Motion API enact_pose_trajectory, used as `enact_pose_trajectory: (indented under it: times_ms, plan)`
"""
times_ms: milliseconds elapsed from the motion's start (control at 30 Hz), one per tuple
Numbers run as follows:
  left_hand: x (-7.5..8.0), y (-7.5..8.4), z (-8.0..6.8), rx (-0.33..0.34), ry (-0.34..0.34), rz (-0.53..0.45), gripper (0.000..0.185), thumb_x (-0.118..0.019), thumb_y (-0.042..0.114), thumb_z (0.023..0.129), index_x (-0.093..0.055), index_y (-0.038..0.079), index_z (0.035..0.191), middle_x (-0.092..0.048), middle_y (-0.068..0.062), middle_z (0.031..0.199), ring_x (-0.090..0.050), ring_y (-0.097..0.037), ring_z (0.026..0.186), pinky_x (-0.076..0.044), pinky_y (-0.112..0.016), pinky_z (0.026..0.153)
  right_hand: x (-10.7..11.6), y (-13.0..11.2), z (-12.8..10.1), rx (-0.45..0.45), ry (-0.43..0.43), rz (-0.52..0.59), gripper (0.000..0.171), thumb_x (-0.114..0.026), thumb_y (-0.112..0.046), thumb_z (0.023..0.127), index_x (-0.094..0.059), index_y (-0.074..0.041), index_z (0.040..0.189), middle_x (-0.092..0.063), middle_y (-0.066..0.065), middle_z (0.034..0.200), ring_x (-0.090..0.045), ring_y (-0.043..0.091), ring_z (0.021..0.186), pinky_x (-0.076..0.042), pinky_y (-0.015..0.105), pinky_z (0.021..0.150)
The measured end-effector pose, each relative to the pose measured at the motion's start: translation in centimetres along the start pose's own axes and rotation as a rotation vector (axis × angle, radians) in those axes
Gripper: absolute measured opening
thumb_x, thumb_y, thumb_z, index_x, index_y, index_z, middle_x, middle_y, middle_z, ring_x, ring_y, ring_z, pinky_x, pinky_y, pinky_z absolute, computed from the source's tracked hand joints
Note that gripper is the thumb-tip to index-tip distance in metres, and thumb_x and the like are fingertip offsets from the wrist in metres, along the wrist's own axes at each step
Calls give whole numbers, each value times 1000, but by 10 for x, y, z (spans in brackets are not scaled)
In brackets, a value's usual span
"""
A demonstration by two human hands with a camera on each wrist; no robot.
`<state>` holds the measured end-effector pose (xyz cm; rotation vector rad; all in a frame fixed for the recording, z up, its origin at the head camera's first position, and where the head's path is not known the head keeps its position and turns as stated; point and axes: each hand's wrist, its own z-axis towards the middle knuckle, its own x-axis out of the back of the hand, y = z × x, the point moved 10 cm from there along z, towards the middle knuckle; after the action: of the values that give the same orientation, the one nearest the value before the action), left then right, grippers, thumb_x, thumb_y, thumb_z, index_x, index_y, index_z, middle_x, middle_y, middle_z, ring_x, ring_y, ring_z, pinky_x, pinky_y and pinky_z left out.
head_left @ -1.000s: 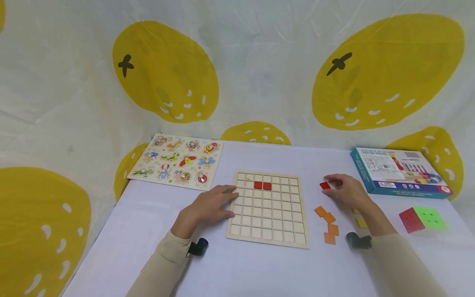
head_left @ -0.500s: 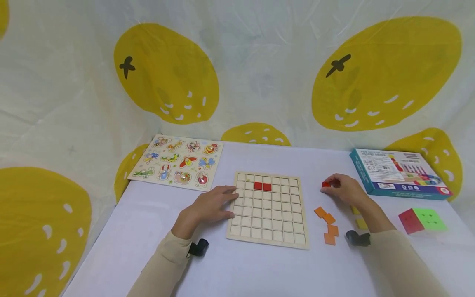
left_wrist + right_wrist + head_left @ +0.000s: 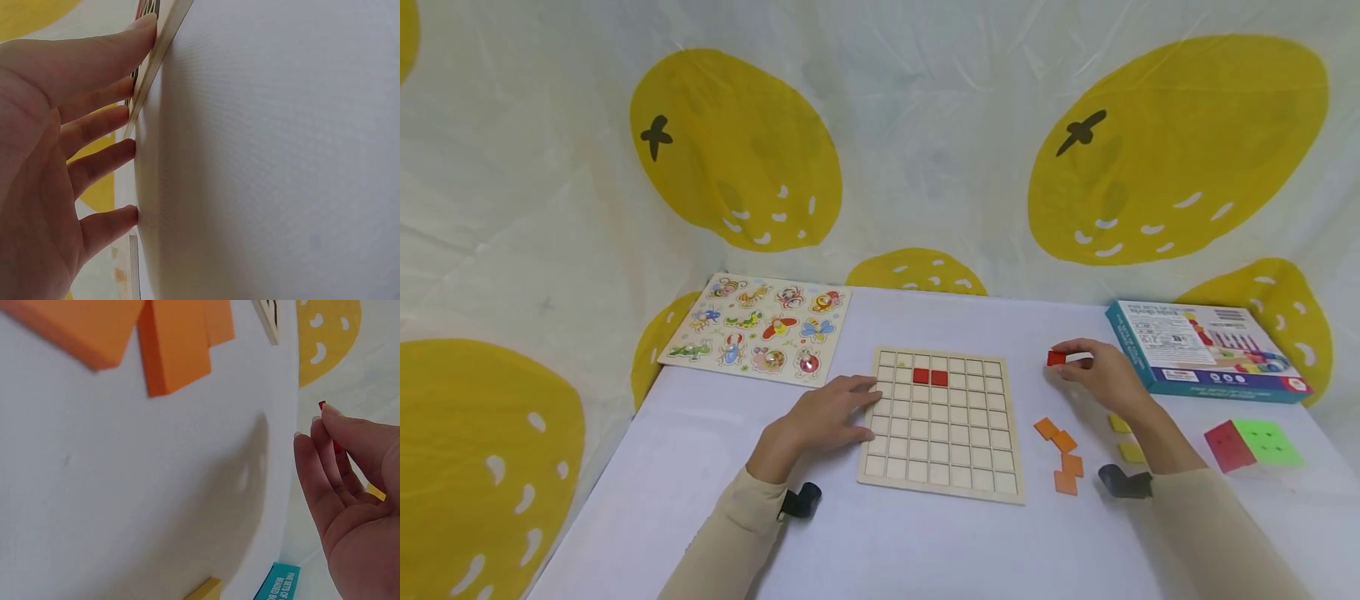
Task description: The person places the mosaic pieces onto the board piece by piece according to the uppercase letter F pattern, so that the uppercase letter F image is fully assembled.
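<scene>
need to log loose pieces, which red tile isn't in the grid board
The red tile pinched in the right hand, held above the table right of the grid board. The other two red tiles sit side by side in its second row.

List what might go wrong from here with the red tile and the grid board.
1. The right hand pinches the red tile only at its fingertips, above the table; that light grip may let it slip.
2. The left hand merely rests on the grid board edge, so the board might shift.
</scene>
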<state>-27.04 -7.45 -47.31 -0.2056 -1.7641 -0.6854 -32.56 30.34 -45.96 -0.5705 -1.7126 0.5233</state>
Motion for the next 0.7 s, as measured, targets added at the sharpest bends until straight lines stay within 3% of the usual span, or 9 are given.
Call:
enact_pose_trajectory:
  times_ms: [433,700]
  plan:
    - [1,3,-1,-16,-3,-24,65,-75,40,90,-56,18,148,-44,-1,162,-41,-25,151,-46,-50,115,4,-22,-4,41,25,71,53,-71,-21,96,-52,-6,144,-58,23,135,-58,35,115,-56,17,78]
    - [2,3,-1,-15,9,-25,64,-76,40,90,-56,18,147,-44,-1,162,-41,-25,151,-46,-50,115,-8,-47,-7,152,17,111,46,-64,-16,101,-56,-6,144,-64,24,133,-71,32,103,-59,16,81]
